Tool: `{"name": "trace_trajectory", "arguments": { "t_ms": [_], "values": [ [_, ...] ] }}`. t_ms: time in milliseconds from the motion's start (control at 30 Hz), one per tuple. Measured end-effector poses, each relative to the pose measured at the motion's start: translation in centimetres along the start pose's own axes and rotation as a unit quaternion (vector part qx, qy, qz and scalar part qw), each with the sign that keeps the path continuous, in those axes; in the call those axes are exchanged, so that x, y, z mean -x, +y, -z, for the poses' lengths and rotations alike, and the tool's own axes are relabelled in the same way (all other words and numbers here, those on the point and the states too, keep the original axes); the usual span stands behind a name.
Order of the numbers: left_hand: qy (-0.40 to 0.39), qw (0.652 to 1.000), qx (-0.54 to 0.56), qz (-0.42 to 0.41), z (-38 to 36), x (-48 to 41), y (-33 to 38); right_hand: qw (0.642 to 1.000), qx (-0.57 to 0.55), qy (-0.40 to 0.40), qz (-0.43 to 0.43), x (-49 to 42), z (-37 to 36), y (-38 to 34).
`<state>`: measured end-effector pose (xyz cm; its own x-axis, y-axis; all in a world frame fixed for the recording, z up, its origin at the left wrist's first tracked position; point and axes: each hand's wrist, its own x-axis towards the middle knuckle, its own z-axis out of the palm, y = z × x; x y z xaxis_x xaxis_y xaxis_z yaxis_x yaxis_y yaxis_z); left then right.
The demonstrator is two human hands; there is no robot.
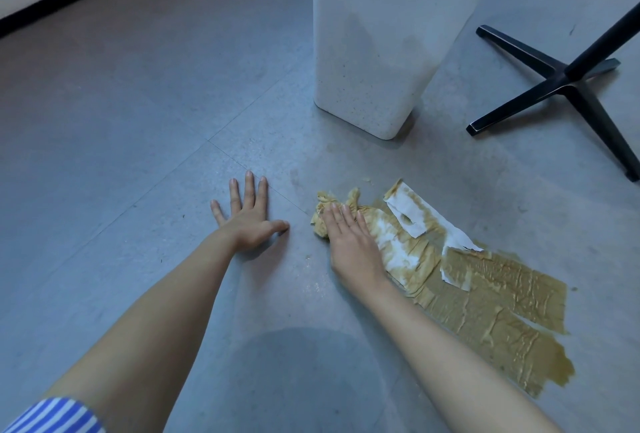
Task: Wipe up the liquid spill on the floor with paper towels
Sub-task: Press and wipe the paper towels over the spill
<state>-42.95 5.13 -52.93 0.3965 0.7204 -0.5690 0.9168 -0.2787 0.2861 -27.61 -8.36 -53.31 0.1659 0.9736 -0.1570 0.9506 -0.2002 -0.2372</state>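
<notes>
A person crouched over a grey tiled floor (138, 155) presses the right hand (349, 242), fingers straight and flat, onto the bunched end of a run of paper towels (495, 297). These trail away from under that palm toward the person's right. The left hand (247, 221) lies spread and empty on bare tile just beside the right one, apparently bracing, and grips nothing.

Nearly all the towel paper is stained brown and plastered to the floor, with only a few white patches close to the right hand's fingers. The spill (564, 368) shows as a dark brown margin at the far end of the sheets, well off from either hand. Faint wet specks also glisten on the tile between the two wrists.

By the look of it, the soaking stage is largely done. Still ahead are gathering the sodden sheets, clearing that outer margin and drying the damp film. A white speckled pedestal (374, 51) and a black chair base (568, 82) stand beyond the fingertips.
</notes>
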Motion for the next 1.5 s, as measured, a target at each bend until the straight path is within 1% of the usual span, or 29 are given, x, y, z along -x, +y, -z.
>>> {"name": "trace_trajectory", "arguments": {
  "t_ms": [67,133,167,200,267,300,400,500,600,733,800,833,867,900,967,1033,1067,1100,1133,1167,1200,1233,1300,1333,1367,1400,1467,1500],
  "values": [
    [0.0,1.0,-0.001,0.0,0.0,0.0,0.0,0.998,-0.042,0.036,-0.016,-0.7,0.7,-0.1],
    [-0.001,1.0,0.001,0.001,0.0,0.0,0.1,0.996,-0.064,0.064,-0.01,-1.4,1.4,-0.6],
    [-0.001,1.0,0.002,0.001,0.0,0.0,0.1,0.996,-0.065,0.053,0.007,-1.7,1.5,-0.9],
    [-0.001,1.0,0.003,0.002,0.0,0.1,0.1,0.998,-0.054,0.025,0.029,-1.9,1.4,-1.2],
    [-0.002,1.0,0.007,0.002,0.1,0.1,0.1,0.997,-0.006,-0.042,0.064,-2.0,0.6,-1.8],
    [-0.003,1.0,0.009,0.002,0.1,0.0,0.1,0.995,0.014,-0.064,0.07,-1.9,0.2,-1.8],
    [-0.005,1.0,0.012,0.003,0.2,0.0,0.1,0.994,0.033,-0.079,0.069,-2.0,-0.3,-1.4],
    [-0.002,1.0,0.012,0.002,0.1,0.0,0.1,0.992,0.053,-0.068,0.088,-1.8,0.0,-1.4],
    [-0.001,1.0,0.012,0.003,0.1,0.0,0.1,0.994,0.059,-0.014,0.088,0.4,0.1,-2.2],
    [-0.002,1.0,0.016,0.003,0.3,0.0,0.1,0.989,0.083,-0.026,0.122,4.0,-2.2,-2.0],
    [0.0,1.0,0.016,0.003,0.2,0.1,0.1,0.988,0.08,-0.023,0.128,4.0,-2.2,-1.7],
    [0.001,1.0,0.016,0.004,0.3,0.1,0.1,0.989,0.078,-0.02,0.125,3.7,-1.8,-1.6],
    [0.001,1.0,0.015,0.004,0.3,0.2,0.0,0.99,0.07,0.0,0.123,3.5,-1.4,-1.6],
    [0.002,1.0,0.013,0.004,0.3,0.2,0.0,0.993,0.035,0.017,0.113,3.4,-0.9,-1.6],
    [0.002,1.0,0.011,0.004,0.3,0.2,0.0,0.99,-0.114,0.041,0.069,3.2,0.7,-1.6],
    [0.002,1.0,0.013,0.003,0.3,0.2,0.1,0.962,-0.269,0.046,-0.019,2.4,2.7,-1.2],
    [0.002,1.0,0.014,0.003,0.3,0.2,0.1,0.939,-0.336,0.047,-0.062,1.7,3.8,-1.0],
    [0.002,1.0,0.014,0.003,0.3,0.2,0.1,0.905,-0.411,0.047,-0.1,0.9,4.8,-0.7],
    [0.002,1.0,0.015,0.003,0.3,0.2,0.1,0.859,-0.492,0.04,-0.134,0.1,5.6,-0.3],
    [0.003,1.0,0.015,0.003,0.3,0.2,0.1,0.82,-0.546,0.035,-0.167,-0.6,6.3,0.3],
    [0.003,1.0,0.014,0.003,0.3,0.1,0.1,0.808,-0.553,0.041,-0.201,-1.2,6.8,1.1],
    [0.003,1.0,0.014,0.003,0.3,0.1,0.1,0.824,-0.512,0.06,-0.236,-1.7,7.0,2.0],
    [0.001,1.0,0.015,0.004,0.3,0.1,0.1,0.861,-0.394,0.106,-0.303,-2.1,7.1,3.9],
    [0.001,1.0,0.016,0.004,0.3,0.1,0.1,0.876,-0.341,0.124,-0.319,-2.1,7.0,4.4],
    [0.002,1.0,0.016,0.005,0.2,0.1,0.1,0.897,-0.291,0.138,-0.303,-2.2,6.9,4.6],
    [0.002,1.0,0.016,0.005,0.2,0.1,0.1,0.923,-0.245,0.137,-0.262,-2.2,6.7,4.4],
    [0.004,1.0,0.015,0.005,0.2,0.1,0.1,0.97,-0.166,0.093,-0.151,-2.3,5.7,3.5],
    [0.005,1.0,0.014,0.005,0.2,0.1,0.1,0.985,-0.122,0.054,-0.11,-2.4,5.0,2.9]
  ]
}}
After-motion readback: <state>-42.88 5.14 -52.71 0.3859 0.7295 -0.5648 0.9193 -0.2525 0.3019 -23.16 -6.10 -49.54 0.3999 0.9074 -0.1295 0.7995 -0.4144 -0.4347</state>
